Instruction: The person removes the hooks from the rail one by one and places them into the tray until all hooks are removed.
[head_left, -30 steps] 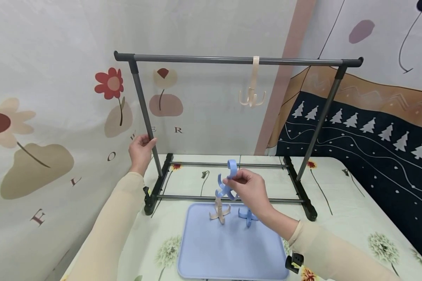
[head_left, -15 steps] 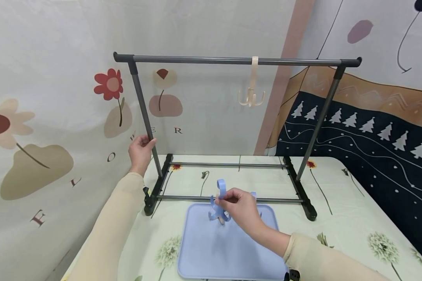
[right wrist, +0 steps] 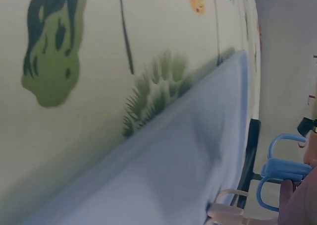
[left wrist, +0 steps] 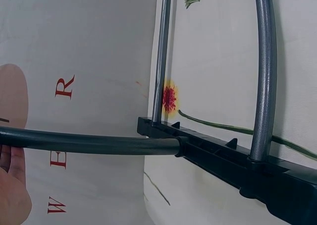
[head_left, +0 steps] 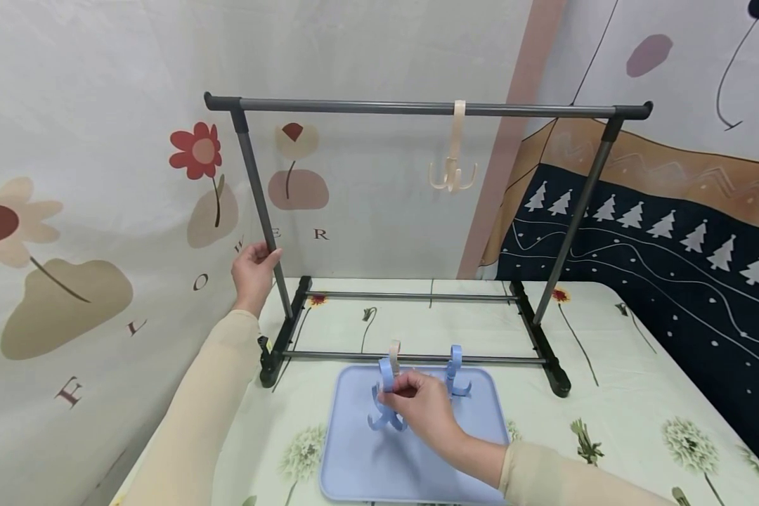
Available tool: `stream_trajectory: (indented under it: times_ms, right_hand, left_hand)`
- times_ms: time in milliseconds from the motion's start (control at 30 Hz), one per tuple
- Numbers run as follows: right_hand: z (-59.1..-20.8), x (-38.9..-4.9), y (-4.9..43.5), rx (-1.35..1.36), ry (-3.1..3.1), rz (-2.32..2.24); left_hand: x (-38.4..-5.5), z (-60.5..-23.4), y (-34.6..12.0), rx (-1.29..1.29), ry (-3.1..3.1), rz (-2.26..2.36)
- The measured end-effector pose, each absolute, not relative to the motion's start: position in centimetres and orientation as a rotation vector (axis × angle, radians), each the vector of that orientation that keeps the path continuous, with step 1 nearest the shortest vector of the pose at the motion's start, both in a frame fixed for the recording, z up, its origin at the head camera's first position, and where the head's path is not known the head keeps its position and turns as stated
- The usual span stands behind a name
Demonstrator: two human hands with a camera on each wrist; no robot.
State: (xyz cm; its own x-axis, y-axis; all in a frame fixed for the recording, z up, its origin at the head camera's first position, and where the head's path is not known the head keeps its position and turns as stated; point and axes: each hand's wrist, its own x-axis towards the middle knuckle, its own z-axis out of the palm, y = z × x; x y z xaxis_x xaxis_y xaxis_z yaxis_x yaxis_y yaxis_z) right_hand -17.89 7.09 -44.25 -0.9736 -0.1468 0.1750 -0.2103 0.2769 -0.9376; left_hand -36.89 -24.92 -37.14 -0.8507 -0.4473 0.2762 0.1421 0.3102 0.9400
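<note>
The right hand (head_left: 426, 411) has come down and nearer the person since half a second ago, carrying the held blue hook (head_left: 386, 377) from in front of the standing beige hook (head_left: 395, 350) to a lower place over the tray (head_left: 411, 474). The left hand (head_left: 251, 277) stays where it was, its thumb and fingers round the left upright (head_left: 259, 190) of the dark grey rack (head_left: 354, 107).

The held blue hook is a clear light blue, smooth and a little glossy. A broad curved crook tops it, and slender prongs curl outward and up from a thick central body. It is roughly upright, crook uppermost, pinched between the thumb and fingers of the right hand, which cover part of its stem. Whether its prongs touch the tray cannot be told.

Behind it, the standing beige hook is on the far part of the tray, mostly masked. To the right of that, also on the tray, is a second blue hook (head_left: 454, 372), partly hidden by the right hand. A hanging beige hook (head_left: 453, 165) is on the top bar, prongs down. The tray, a paler blue with rounded corners, lies on the table (head_left: 613, 414), under a flower-printed cover.
</note>
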Motion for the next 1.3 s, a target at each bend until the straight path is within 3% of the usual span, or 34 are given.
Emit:
stream_trajectory:
  times_ms: [700,1300]
  right_hand:
    - [-47.7,-17.7,6.7,0.388,-2.487,1.855]
    - [-46.9,-16.9,7.7,0.426,-2.455,1.973]
  left_hand:
    - [-36.9,-37.0,-24.8,0.273,-2.082,-1.579]
    - [-36.9,-37.3,-25.0,0.260,-2.081,-1.567]
